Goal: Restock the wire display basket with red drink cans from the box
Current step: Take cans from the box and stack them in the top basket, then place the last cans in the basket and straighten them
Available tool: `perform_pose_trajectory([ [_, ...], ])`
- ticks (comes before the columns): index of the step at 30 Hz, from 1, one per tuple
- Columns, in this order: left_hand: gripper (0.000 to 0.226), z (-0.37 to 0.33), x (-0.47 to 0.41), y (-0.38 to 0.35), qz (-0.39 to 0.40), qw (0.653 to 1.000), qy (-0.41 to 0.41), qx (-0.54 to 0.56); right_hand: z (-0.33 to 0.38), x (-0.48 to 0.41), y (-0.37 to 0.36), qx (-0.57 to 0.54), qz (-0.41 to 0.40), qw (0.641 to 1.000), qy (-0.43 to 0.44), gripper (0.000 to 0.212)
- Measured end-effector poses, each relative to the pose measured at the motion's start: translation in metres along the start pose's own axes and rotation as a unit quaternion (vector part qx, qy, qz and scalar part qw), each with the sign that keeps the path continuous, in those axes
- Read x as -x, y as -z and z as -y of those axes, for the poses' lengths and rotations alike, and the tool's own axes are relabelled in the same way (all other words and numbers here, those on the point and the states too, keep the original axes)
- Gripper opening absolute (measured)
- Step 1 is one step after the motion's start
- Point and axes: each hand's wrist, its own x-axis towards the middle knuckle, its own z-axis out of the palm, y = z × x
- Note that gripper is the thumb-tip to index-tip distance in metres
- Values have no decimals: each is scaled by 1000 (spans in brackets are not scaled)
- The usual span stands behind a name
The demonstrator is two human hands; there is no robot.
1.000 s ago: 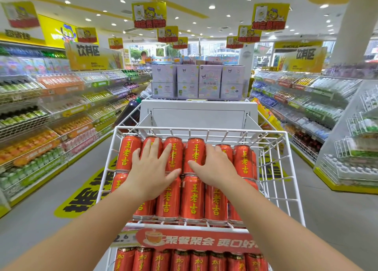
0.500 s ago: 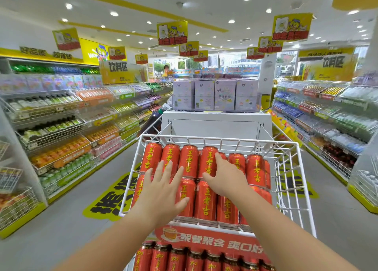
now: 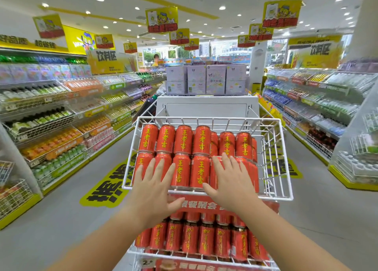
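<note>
Left hand and right hand slid back over front 王老吉 cans.

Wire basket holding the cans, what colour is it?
The wire basket is white, shown in the head view.

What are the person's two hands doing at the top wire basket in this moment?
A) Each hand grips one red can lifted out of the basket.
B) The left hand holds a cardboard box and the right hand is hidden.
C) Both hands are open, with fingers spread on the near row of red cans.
C: the left hand and the right hand lie open, fingers spread, on the near row of red cans in the wire basket; neither grips a can.
</note>
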Motion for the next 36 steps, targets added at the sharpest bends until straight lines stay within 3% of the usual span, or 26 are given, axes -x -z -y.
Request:
perform_pose_trajectory([
  [7, 98, -28, 60, -30, -10, 999, -13, 38, -1, 89, -13, 34, -5, 999, 7, 92],
  [17, 100, -113, 153, -102, 108, 989, -56, 81, -41, 235, -108, 45, 79, 996, 11, 87],
  [26, 95, -234, 223, -241, 219, 960, -115, 128, -100, 347, -268, -11, 227, 974, -18, 90],
  [36, 93, -369, 355, -444, 361, 909, -134, 160, -170, 489, -492, -39, 378, 924, -44, 91],
])
